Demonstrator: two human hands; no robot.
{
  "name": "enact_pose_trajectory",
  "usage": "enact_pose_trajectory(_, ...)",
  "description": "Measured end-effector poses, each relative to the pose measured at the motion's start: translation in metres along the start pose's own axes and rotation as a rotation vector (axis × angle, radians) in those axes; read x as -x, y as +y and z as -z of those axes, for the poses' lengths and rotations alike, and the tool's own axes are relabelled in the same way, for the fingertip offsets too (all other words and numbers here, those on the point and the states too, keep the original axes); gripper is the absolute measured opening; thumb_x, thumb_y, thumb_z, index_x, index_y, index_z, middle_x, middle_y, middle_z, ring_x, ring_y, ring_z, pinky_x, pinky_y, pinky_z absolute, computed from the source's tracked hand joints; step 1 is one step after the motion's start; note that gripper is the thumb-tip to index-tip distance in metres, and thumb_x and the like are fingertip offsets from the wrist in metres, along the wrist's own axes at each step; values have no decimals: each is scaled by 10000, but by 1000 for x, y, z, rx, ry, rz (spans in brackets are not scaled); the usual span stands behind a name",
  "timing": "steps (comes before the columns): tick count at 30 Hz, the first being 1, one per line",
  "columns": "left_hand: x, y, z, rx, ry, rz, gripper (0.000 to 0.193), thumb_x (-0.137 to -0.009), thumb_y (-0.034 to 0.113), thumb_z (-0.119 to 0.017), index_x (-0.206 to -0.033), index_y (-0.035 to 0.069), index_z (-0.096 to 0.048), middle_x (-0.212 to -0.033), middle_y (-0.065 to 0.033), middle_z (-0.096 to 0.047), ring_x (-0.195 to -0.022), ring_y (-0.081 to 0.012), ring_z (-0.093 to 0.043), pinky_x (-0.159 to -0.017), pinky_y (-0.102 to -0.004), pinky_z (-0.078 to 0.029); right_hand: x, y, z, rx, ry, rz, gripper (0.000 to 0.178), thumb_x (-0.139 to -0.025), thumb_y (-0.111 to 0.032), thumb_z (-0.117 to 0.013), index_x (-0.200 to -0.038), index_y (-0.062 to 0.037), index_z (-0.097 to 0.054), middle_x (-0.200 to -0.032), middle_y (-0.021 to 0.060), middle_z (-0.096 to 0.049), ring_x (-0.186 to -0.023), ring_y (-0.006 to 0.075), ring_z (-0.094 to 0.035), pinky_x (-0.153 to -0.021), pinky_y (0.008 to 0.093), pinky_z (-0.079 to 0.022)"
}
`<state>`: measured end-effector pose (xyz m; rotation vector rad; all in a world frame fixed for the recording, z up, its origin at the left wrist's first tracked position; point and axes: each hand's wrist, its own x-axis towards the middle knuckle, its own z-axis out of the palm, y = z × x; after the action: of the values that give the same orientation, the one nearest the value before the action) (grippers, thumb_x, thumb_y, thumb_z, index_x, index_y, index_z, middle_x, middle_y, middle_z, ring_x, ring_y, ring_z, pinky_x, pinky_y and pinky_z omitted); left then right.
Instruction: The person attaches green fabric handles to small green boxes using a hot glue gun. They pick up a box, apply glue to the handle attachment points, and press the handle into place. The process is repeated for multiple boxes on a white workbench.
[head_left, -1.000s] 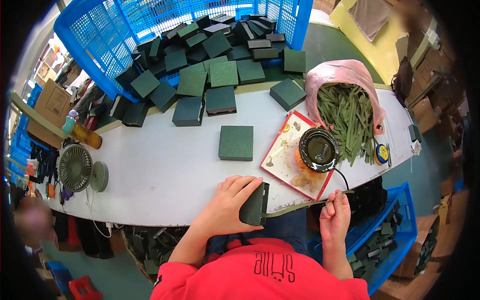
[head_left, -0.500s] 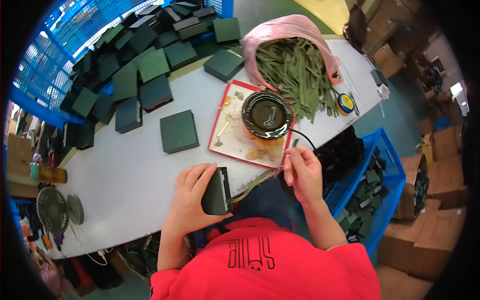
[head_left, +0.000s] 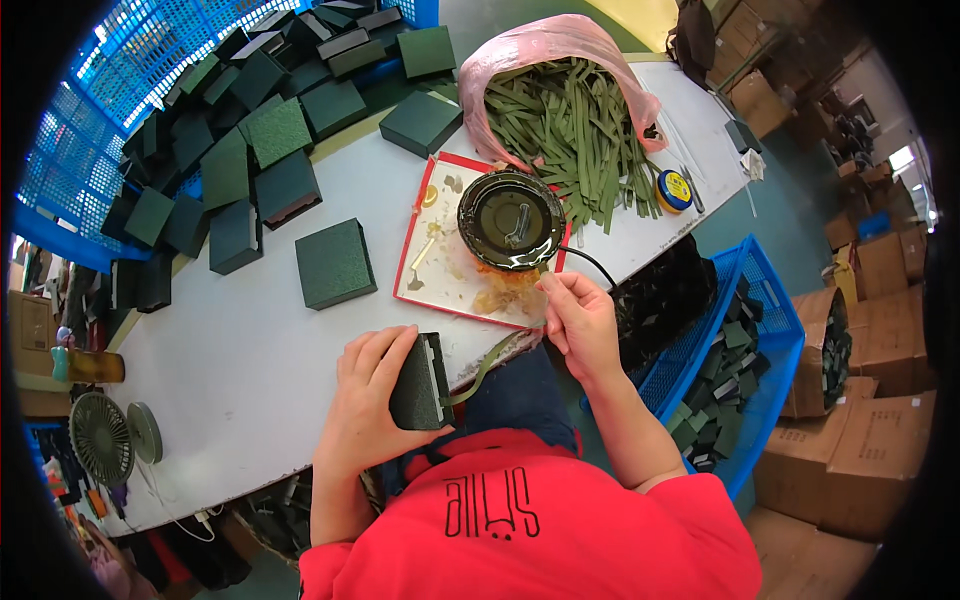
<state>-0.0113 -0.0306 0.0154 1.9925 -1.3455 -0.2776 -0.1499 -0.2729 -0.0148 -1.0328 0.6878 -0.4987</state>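
My left hand (head_left: 375, 400) is closed round a small dark green box (head_left: 418, 392), tilted above the table's front edge. From the box's open-looking side a green ribbon strip (head_left: 482, 374) curves off to the right. My right hand (head_left: 580, 325) pinches the end of this ribbon beside the rim of a round black pot (head_left: 511, 222), where the tip seems to touch or nearly touch the rim. Shiny liquid and a small clear piece show in the pot. It stands on a stained white board with a red edge (head_left: 408, 245). Another green box (head_left: 335, 264) lies left of the board.
A pink plastic bag (head_left: 480, 90) spills many green strips (head_left: 570, 130) at the back. Green boxes (head_left: 280, 132) are heaped by a blue crate (head_left: 68, 140) at the far left. A round blue-yellow tin (head_left: 675, 190), fan (head_left: 102, 438), blue basket (head_left: 775, 380) and cartons (head_left: 880, 450) surround the table (head_left: 230, 390).
My right hand has moved up and left, bringing the ribbon end to the pot's rim. My left hand keeps its hold on the box. The whole view has shifted slightly.
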Motion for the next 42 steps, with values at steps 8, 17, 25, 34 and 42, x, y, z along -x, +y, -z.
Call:
enact_pose_trajectory(8,-2,1,2,18,6,10,1033,-495,237,-948,-1405,15,-511,-1357,-149,-532,-1258,-384,-475,-1063,-492,-402,-7,4,-3,-16,13,-13,189,-992,-188,-672,-953,-11,-620,-592,-8,-547,-381,37,-369,-348,199,-270)
enact_pose_trajectory(17,-1,-3,5,-9,-28,-12,1079,-483,249,-962,-1420,6,-486,-1371,-171,-511,-1256,-408,-476,-1059,-495,-420,-10,7,-8,2,49,-21,199,-978,-195,-692,-925,-20,-613,-565,-15,-532,-365,38,-362,-332,203,-260)
enact_pose_trajectory(25,0,-6,5,-15,-26,-5,1078,-483,245,-960,-1420,4,-486,-1375,-170,-510,-1256,-404,-476,-1058,-488,-421,-14,7,-8,4,45,-51,214,-974,-208,-689,-893,-35,-593,-559,-20,-512,-371,40,-350,-337,207,-258)
enact_pose_trajectory(34,2,-5,5,15,7,6,1019,-513,272,-947,-1396,5,-514,-1354,-156,-541,-1264,-389,-486,-1070,-490,-393,12,2,-13,39,-8,-37,167,-983,-167,-669,-897,-39,-603,-574,-25,-531,-394,27,-376,-358,204,-257)
enact_pose_trajectory(42,-5,-10,10,166,-9,-150,1113,-481,309,-978,-1424,2,-475,-1381,-159,-540,-1255,-395,-494,-1070,-476,-403,42,-11,-39,271,-365,-244,146,-972,-157,-688,-920,-27,-648,-650,-92,-529,-549,-21,-429,-491,179,-301)
